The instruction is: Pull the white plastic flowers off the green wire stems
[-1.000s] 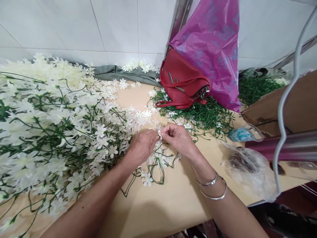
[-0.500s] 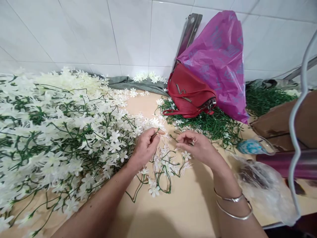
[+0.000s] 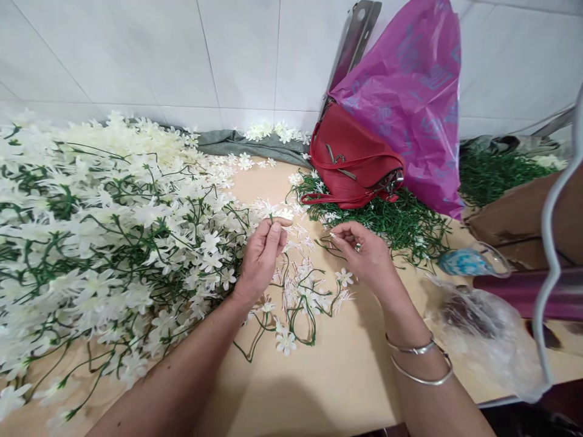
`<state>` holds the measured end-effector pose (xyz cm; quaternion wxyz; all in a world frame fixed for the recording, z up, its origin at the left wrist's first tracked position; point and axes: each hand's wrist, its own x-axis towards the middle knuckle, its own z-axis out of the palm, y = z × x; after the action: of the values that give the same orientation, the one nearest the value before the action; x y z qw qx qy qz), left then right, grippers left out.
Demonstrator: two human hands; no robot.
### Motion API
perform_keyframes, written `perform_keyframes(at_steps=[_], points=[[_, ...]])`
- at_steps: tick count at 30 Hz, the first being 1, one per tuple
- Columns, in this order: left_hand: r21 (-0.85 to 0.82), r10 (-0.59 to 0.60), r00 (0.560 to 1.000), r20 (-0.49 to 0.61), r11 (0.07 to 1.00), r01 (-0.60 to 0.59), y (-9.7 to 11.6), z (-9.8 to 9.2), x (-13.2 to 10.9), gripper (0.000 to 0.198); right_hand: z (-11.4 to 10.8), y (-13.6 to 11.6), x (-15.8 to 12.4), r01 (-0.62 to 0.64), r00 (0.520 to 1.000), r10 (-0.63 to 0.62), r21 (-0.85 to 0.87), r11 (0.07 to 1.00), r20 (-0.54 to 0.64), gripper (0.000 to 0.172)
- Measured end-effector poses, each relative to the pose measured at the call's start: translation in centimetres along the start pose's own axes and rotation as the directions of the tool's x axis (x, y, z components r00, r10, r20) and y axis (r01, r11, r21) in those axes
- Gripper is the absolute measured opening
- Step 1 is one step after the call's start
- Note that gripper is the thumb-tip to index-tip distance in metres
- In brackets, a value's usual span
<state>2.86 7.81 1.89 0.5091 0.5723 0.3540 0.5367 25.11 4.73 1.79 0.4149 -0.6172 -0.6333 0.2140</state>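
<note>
My left hand (image 3: 260, 258) is closed in a pinch, thumb against forefinger, with the tip of a green artificial flower stem (image 3: 271, 218) poking out above. A short gap to the right, my right hand (image 3: 370, 258), with bangles on its wrist, pinches its thumb and forefinger together. Something small and pale seems to be at those fingertips, too small to name. Below and between the hands lie loose white artificial flowers (image 3: 285, 341) on green stems, among thin white stamens (image 3: 300, 267). A big heap of white flowers (image 3: 104, 243) fills the left side, close beside my left hand.
A red handbag (image 3: 350, 161) and a purple plastic bag (image 3: 423, 103) rest on green stems (image 3: 401, 224) at the back, against the tiled wall (image 3: 246, 54). To the right are a clear plastic bag (image 3: 487, 340), a blue-patterned item (image 3: 460, 263), brown cardboard (image 3: 523, 218) and a grey cable (image 3: 549, 243).
My left hand has shifted left and slightly up, so the gap between the hands is wider. The right fingers have closed into a tighter pinch. The view has tilted slightly.
</note>
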Motion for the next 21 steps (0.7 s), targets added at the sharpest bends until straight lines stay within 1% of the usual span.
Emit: perform_keyframes(at_steps=[2,3,6,9,11,12,14,16,17,19,21], points=[[0.025,-0.002,0.999,-0.034,1.000,0.003,0.0,-0.1,-0.1,0.030,0.8,0.0,-0.1,-0.001,1.000,0.002,0.020,1.000,-0.021,0.014],[0.048,-0.006,0.999,-0.046,0.999,0.008,0.0,-0.1,-0.1,0.032,1.1,0.0,-0.1,0.001,1.000,-0.001,0.010,1.000,-0.024,0.014],[0.111,-0.015,0.998,-0.069,0.994,0.023,-0.1,-0.1,-0.1,0.032,1.9,-0.4,-0.2,0.006,0.999,-0.007,-0.031,0.999,-0.034,0.009],[0.144,-0.024,0.997,-0.070,0.989,0.034,-0.6,0.0,0.0,0.030,1.4,-0.7,0.0,-0.014,0.998,0.011,-0.034,0.999,-0.069,0.006],[0.156,-0.028,0.998,-0.063,0.987,0.038,-1.0,0.2,0.0,0.035,0.4,-0.9,0.1,-0.037,0.997,0.036,-0.025,0.999,-0.072,0.008],[0.160,-0.026,0.998,-0.060,0.986,0.035,-1.2,0.2,0.0,0.039,-0.3,-1.1,0.0,-0.046,0.998,0.045,-0.024,0.999,-0.047,0.009],[0.182,-0.020,0.999,-0.048,0.983,0.028,-1.2,0.2,-0.1,0.045,-1.9,-1.5,-0.3,-0.042,0.996,0.047,-0.064,0.997,0.076,0.008],[0.228,-0.024,0.999,-0.034,0.973,0.031,-1.0,0.1,-0.3,0.039,-3.2,-2.2,-0.9,0.020,0.967,0.024,-0.169,0.985,0.254,0.004],[0.248,-0.031,0.999,-0.031,0.968,0.038,-0.7,0.1,-0.4,0.034,-3.7,-2.5,-1.2,0.061,0.944,0.019,-0.233,0.971,0.329,0.008],[0.252,-0.055,0.998,-0.028,0.966,0.060,-0.3,-0.1,-0.5,0.030,-4.0,-3.1,-1.9,0.134,0.910,0.025,-0.352,0.926,0.413,0.017],[0.217,-0.088,0.996,-0.019,0.972,0.090,-0.1,-0.1,-0.6,0.035,-3.6,-3.4,-2.2,0.167,0.898,0.050,-0.445,0.880,0.437,0.023]])
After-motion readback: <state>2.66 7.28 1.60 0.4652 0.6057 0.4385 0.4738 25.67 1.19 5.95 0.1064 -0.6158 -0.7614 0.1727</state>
